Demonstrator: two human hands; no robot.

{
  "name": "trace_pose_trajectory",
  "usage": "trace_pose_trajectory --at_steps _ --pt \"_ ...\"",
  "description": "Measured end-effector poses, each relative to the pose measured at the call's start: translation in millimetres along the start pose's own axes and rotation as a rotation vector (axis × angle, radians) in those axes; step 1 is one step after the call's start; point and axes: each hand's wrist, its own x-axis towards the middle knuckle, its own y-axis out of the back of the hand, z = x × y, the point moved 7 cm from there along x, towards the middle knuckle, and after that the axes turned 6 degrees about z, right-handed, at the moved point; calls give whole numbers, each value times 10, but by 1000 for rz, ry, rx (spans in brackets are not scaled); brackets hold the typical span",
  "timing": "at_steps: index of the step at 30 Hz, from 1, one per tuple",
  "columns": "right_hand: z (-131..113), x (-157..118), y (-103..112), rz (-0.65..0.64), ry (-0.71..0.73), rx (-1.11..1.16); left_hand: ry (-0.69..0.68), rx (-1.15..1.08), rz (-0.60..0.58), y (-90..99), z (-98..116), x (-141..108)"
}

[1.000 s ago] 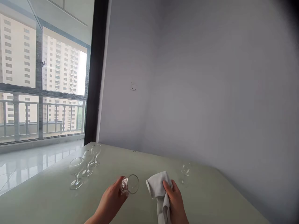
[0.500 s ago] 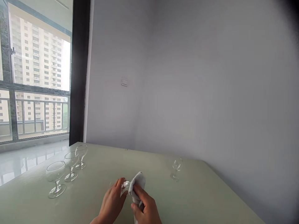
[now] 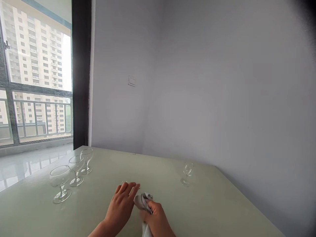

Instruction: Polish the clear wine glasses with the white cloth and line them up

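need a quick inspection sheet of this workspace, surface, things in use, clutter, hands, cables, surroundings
Surface: pale green table
Job's things: cloth, bunched; held glass, mostly hidden; three stemmed glasses upright at left, single stemmed glass upright at right
Clutter: nothing seen
Left hand: around the held glass
Right hand: grips the cloth, slightly blurred
Cables: nothing seen
Surroundings: gray walls, wall switch, window, railing and high-rise building outside

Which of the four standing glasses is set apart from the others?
The glass on the right side of the table, beyond the right hand. It stands alone; the other three glasses stand close together along the left side.
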Motion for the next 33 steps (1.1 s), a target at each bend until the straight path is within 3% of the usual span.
trace_pose_trajectory --at_steps 2,5,9,12,14,16,20,23,26,30,31,33 --pt "58 52 72 -42 -91 224 -125 42 81 82 25 34" --pt "-28 23 100 -163 -122 346 -205 -56 -3 75 -8 65" --pt "-357 -166 42 -230 -41 146 -118 -234 -221 12 -82 81" --pt "-537 -235 18 -163 20 -18 -30 -343 -390 -52 -48 55" --pt "-532 -209 42 -88 37 -44 11 -367 -466 -91 -15 30" --pt "-381 -144 74 -30 -21 58 9 -325 -434 -73 -3 41" --pt "18 -35 70 -24 -196 474 -90 -138 -227 94 0 115" --pt "44 -66 57 -82 -266 605 -147 -121 -264 125 7 127" --pt "-198 -188 125 -140 -201 364 -36 -284 -376 70 -75 112" --pt "-351 -299 301 -74 -145 -99 263 -636 -695 -166 -178 -48" --pt "-320 -288 341 -28 -158 -107 297 -676 -727 -191 -180 -71" --pt "-218 -224 356 26 -181 42 272 -606 -608 -141 -196 -21"
